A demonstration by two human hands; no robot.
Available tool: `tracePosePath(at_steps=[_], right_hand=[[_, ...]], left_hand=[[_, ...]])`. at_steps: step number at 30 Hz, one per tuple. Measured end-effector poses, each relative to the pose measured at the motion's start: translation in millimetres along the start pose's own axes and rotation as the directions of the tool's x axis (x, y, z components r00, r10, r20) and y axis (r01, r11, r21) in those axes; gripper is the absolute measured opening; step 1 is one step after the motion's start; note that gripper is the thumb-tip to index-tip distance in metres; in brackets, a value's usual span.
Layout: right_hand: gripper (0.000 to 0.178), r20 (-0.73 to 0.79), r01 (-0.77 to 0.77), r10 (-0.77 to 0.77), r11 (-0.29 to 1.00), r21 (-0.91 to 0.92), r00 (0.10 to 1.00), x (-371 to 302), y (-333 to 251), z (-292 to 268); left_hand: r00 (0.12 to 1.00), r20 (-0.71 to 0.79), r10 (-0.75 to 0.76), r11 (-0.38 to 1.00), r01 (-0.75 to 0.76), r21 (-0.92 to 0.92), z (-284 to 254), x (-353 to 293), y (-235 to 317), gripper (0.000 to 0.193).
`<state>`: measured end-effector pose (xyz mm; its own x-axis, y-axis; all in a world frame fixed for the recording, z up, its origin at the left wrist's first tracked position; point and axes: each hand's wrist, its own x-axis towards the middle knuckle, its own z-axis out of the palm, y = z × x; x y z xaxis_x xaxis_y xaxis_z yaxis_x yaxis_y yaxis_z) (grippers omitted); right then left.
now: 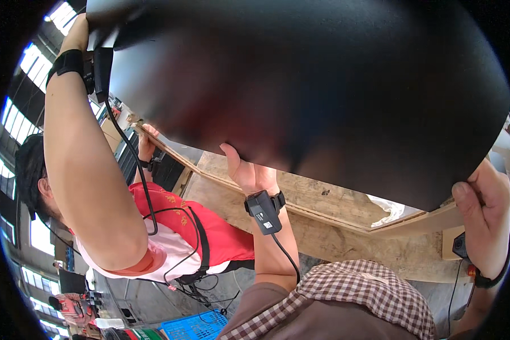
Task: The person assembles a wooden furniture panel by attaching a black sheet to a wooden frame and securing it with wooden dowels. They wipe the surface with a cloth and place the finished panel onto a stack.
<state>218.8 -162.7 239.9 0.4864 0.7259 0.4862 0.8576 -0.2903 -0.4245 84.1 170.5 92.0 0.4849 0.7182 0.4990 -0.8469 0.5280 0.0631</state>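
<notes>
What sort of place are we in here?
Probably a workshop or factory building: big rows of windows, a worn wooden surface and a blue plastic crate all suggest it.

Bright windows point(35, 67), grey floor point(153, 294)

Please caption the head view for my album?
Left hand, right hand and a co-worker holding a large black panel.
</notes>
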Motion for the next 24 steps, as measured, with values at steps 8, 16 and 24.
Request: tracePosePath(at_steps=[8, 16, 24], right_hand=[[0.019, 0.021, -0.040, 0.038, 0.993, 0.115, 0.999, 7.9, -5.9, -0.1], [0.015, -0.022, 0.039, -0.040, 0.998, -0.040, 0.999, 6.7, -4.1, 4.5], [0.006, 0.108, 0.004, -0.032, 0.967, 0.253, 0.994, 17.5, 2.2, -0.4]], left_hand=[[0.999, -0.006, 0.041, 0.999, -0.042, -0.012, -0.5, -1.1, 9.6, 0.051], [0.999, 0.010, 0.052, 0.993, -0.052, 0.105, 3.3, -1.8, 10.9, 0.048], [0.996, 0.003, -0.086, 0.995, 0.086, -0.054, -20.9, -6.3, 28.0, 0.054]])
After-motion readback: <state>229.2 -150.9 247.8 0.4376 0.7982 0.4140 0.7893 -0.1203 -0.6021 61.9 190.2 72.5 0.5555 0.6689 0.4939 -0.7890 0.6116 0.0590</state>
